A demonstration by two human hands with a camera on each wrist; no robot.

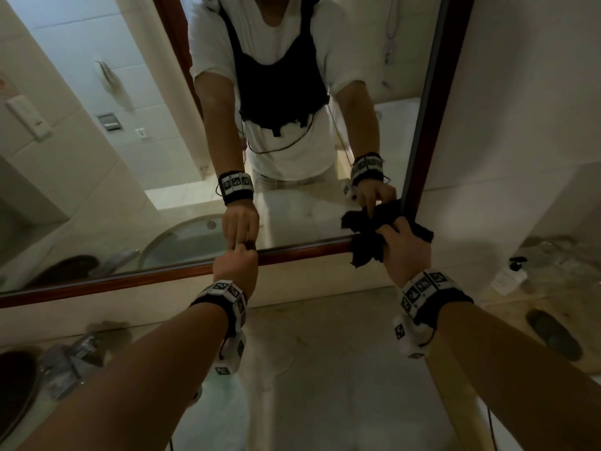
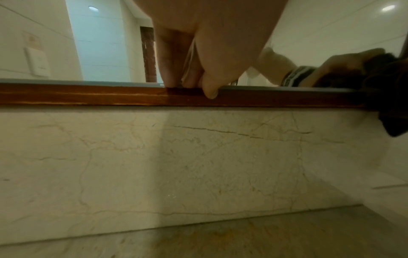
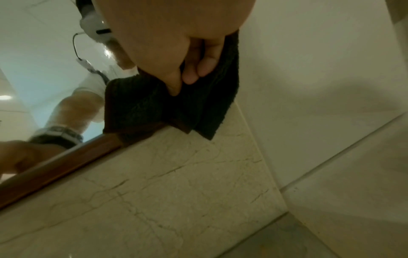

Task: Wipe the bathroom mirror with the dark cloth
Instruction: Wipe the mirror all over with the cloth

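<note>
The mirror (image 1: pixel 97 151) has a brown wooden frame (image 1: pixel 136 277) and hangs above a marble counter. At its lower right corner my right hand (image 1: pixel 405 247) grips the bunched dark cloth (image 1: pixel 364 250) and holds it against the glass and frame. In the right wrist view the thumb and curled fingers (image 3: pixel 205 66) pinch the cloth (image 3: pixel 141 108), which hangs over the frame's end. My left hand (image 1: pixel 239 253) rests with its fingertips on the bottom frame near the middle, holding nothing. The left wrist view shows its fingertips (image 2: pixel 171 82) on the frame (image 2: pixel 88 95) and the cloth (image 2: pixel 388 108) at far right.
A side wall (image 1: pixel 527 125) meets the mirror's right edge. The marble counter (image 1: pixel 325 369) runs below, with a pump bottle (image 1: pixel 509 278) and a dark flat object (image 1: pixel 553 333) at right. Wrapped packets (image 1: pixel 71 356) and a dark round object (image 1: pixel 16 382) lie at left.
</note>
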